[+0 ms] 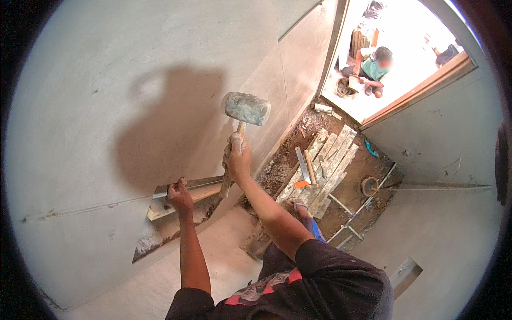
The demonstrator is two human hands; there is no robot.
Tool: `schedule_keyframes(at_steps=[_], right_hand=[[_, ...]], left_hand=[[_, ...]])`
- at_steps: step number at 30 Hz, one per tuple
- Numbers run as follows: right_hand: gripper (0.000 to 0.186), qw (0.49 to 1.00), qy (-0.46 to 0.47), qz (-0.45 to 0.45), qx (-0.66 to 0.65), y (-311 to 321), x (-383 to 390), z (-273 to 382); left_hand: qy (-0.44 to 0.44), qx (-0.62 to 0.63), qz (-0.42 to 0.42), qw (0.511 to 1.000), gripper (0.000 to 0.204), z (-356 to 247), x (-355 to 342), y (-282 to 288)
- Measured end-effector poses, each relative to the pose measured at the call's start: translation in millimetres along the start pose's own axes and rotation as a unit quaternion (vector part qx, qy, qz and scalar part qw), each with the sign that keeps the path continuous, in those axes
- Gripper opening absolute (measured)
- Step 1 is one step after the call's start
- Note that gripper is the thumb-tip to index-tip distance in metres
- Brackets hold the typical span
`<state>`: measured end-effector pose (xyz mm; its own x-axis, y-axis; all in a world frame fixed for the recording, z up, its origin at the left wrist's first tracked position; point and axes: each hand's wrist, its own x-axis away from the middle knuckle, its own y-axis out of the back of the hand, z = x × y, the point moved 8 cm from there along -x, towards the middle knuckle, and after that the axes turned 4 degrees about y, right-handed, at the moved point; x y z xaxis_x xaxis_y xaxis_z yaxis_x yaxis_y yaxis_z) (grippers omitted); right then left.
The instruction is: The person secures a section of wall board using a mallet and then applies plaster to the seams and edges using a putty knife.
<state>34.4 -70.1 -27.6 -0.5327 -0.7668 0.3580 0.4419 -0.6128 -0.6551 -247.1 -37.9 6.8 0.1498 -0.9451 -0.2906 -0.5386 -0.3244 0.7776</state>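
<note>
My right hand (238, 154) is wrapped round the wooden handle (226, 184) of a mallet, raised in front of the grey wall. Its big, pale-smeared head (247, 109) points up and the handle hangs down below my fist. Lower and to the left, my left hand (180, 196) is closed, fingers bunched, at the upper edge of a slanted opening (176, 226) in the wall. Whatever those fingers pinch is too small to make out. Inside the opening, a wooden board (184, 200) runs along beside the hand.
A rough plank platform (341, 154) on the dirt floor carries a saw (303, 166) with an orange handle and a hammer (310, 168). Beyond lie a bucket (369, 186) and a pale frame of bars (349, 220). Another person (373, 69) sits in the bright doorway beside a bucket (346, 88).
</note>
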Motion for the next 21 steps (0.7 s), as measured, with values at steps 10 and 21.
schedule_keyframes(at_steps=[10, 21], right_hand=[[0.029, 0.992, 0.092, -0.057, -0.070, 1, -37, -1], [0.024, 0.967, 0.124, -0.017, 0.224, 29, -35, -4]], left_hand=[[-0.018, -0.064, -0.020, 0.998, 0.024, 17, -3, -8], [-0.015, 0.026, -0.054, 0.998, 0.022, 15, -2, 0]])
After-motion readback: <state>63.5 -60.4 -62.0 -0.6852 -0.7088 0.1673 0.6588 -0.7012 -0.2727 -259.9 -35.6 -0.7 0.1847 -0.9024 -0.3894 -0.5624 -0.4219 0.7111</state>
